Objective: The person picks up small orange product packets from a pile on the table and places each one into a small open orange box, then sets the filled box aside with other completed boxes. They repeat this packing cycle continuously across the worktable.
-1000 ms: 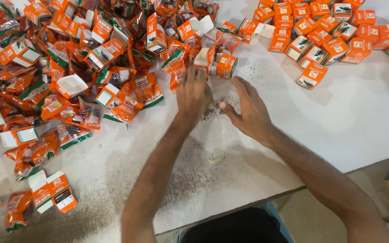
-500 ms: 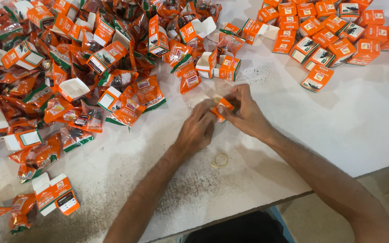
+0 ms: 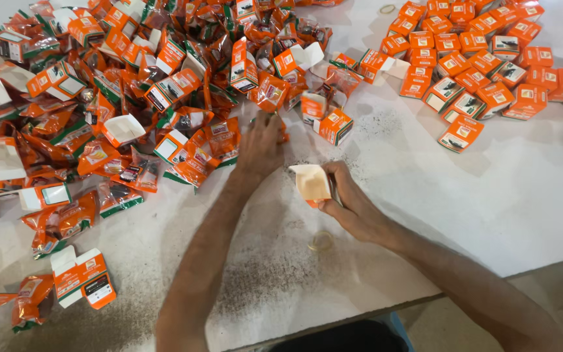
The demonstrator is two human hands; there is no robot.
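Since half a second ago the hands have parted: the left hand (image 3: 262, 145) has gone out from the shared box toward the heap at eleven o'clock, while the right hand (image 3: 352, 207) has kept the small orange cardboard box with its pale flap open (image 3: 311, 183). That box sits in the right hand's grip, fingers and thumb closed round it, just above the white table (image 3: 490, 195), near the middle of the view. The left hand lies palm down, fingers spread over an orange foil sachet (image 3: 283, 127) at the edge of the heap; whether its grip has closed on anything cannot be told. At ten o'clock spreads the big jumble of orange boxes and sachets (image 3: 131, 91). At one o'clock, well apart, lie neater rows of closed orange boxes (image 3: 483, 58). A pale rubber band (image 3: 321, 241) rests on the table just below the right hand, among dark scattered grains (image 3: 255, 280).
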